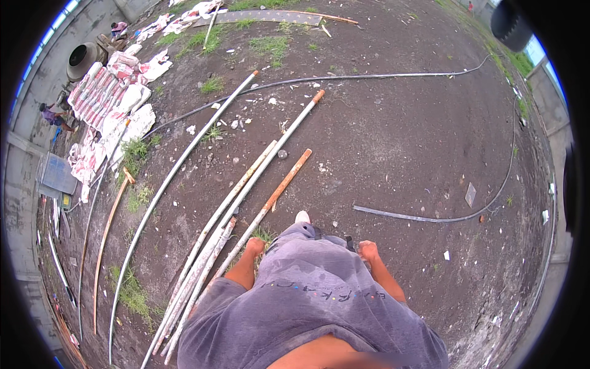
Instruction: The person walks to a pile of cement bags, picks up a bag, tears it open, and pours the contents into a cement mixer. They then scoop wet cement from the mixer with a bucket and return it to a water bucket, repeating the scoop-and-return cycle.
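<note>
Beside my body, my left hand hangs low with its fingers curled in, and nothing shows in it. It is nearest to a rusty-ended pipe on the ground, apart from it as far as I can see. On the other side my right hand hangs too, its fingers curled, with no object visible there. Several long whitish pipes lie side by side on the left, among them one with a rusty tip. One foot shows ahead of my grey shirt.
A long curved pipe and a rusty bar with a T-shaped end lie farther left. A dark hose bends across the right. Stacked sacks, a concrete mixer and two people are at the far left. Walls enclose the dirt ground.
</note>
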Demonstrator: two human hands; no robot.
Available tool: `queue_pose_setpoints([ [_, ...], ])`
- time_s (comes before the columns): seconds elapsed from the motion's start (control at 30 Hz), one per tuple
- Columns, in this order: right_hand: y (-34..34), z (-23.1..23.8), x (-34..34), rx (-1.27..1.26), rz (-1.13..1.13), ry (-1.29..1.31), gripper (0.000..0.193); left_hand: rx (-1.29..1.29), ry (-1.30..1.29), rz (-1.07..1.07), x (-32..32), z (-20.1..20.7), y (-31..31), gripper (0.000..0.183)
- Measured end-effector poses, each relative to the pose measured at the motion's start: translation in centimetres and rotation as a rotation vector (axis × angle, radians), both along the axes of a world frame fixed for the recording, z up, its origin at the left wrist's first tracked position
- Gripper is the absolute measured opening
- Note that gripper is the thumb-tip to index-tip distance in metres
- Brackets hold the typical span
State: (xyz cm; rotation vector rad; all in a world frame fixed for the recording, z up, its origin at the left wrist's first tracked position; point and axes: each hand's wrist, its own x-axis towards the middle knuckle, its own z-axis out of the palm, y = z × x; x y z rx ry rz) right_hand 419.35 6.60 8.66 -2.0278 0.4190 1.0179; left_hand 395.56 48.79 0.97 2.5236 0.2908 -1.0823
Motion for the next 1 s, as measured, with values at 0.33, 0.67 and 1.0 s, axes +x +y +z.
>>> queue_pose_setpoints([
  [0.33,5.5,-2.2,18.7,-0.023,0.042,0.049,0.021,-0.516,-0.461,1.041,37.1,13.1,10.8,0.027],
  [0.67,20.3,-4.3,49.0,0.051,0.584,-0.218,0.018,-0.242,-0.268,1.004,42.9,7.5,18.8,0.024],
  [1.0,45.5,2.4,72.7,0.186,0.392,-0.191,0.022,-0.158,-0.215,1.419,45.7,5.8,21.5,0.026],
])
